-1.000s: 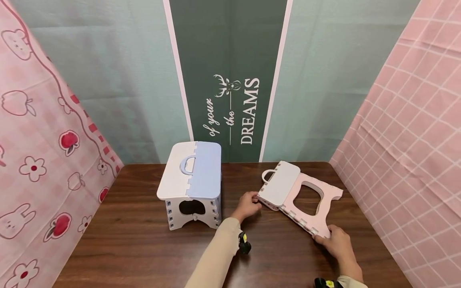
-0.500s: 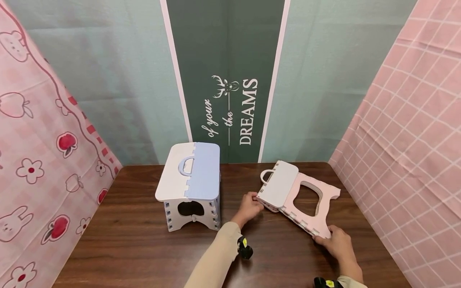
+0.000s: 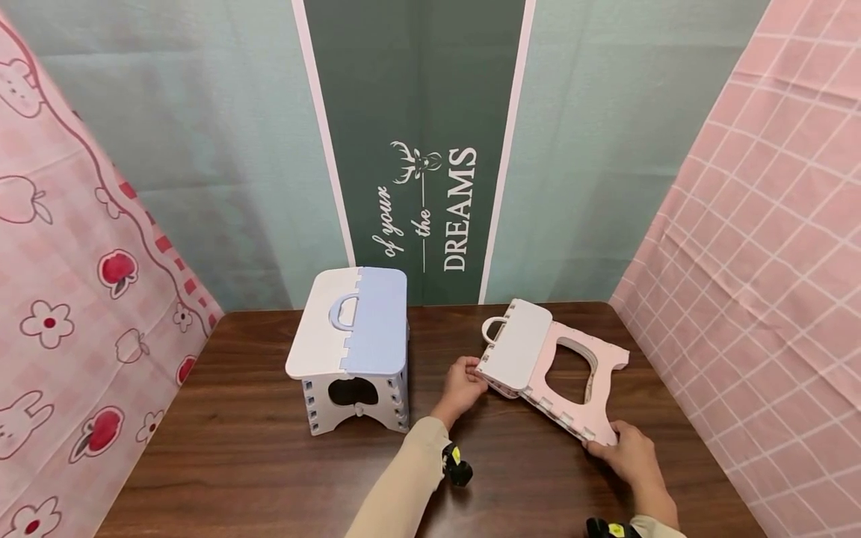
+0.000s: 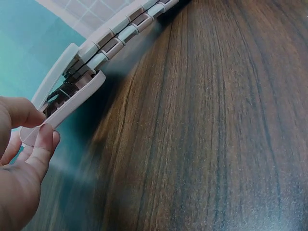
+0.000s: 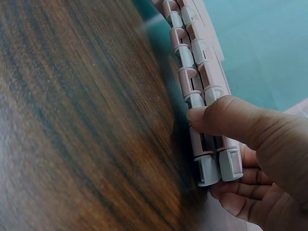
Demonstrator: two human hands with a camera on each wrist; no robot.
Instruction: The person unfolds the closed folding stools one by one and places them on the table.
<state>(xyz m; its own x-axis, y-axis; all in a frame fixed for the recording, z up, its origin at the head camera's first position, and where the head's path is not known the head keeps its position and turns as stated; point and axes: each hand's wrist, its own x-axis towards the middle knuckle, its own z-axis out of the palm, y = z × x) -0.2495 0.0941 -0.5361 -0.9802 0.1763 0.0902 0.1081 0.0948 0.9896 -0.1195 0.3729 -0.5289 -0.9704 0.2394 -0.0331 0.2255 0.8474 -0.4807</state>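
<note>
A pink-and-white folding stool (image 3: 516, 350) lies folded flat at the right of the table, its white seat panel and small carry handle towards the left. My left hand (image 3: 464, 385) pinches the near-left corner of the seat part. In the left wrist view, that hand's thumb and fingers (image 4: 45, 139) close on the lower panel's edge. At the stool's pink leg end, my right hand (image 3: 632, 452) grips the near corner. The right wrist view shows the thumb (image 5: 216, 115) across the hinged side, with the other fingers round the end of the legs.
Left of the folded stool, a white-and-blue folding stool (image 3: 383, 321) stands unfolded on its legs. The brown wooden table (image 3: 255, 478) meets a green curtain (image 3: 565, 149) at the back. Pink patterned cloths (image 3: 760, 246) hang on both sides.
The whole head view has shifted slightly, so both stools appear a little further left. Both hands keep their hold on the folded stool, which stays flat.
</note>
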